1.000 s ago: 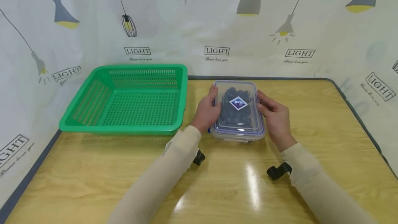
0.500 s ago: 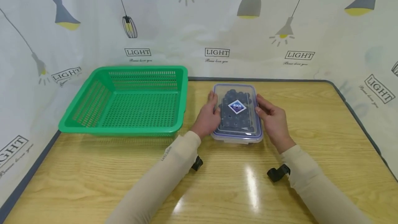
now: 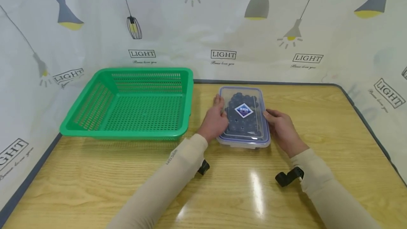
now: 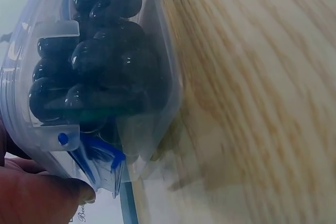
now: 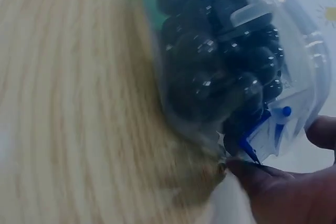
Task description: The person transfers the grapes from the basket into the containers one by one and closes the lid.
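Note:
A clear food storage box (image 3: 260,130) with a blue seal stands on the wooden table, its lid on. Dark round grapes (image 4: 107,61) show through its walls. My left hand (image 3: 213,119) grips the box's left side; in the left wrist view its thumb (image 4: 58,195) is by a side latch (image 4: 102,161) that hangs out from the wall. My right hand (image 3: 283,128) holds the right side near the front half. In the right wrist view its fingers lie around another side latch (image 5: 268,135), also tilted out. The fingertips are partly hidden.
A green slotted plastic basket (image 3: 143,133) stands to the left of the box, with bare slots showing on its floor. Behind the table (image 3: 229,197) rises a white sheet (image 3: 222,27) printed with lamps. Black wrist cameras (image 3: 287,177) are strapped to both forearms.
The box has levelled slightly, and a blue bit at its left edge no longer shows in the head view. My right fingers have slid back along the right side toward me.

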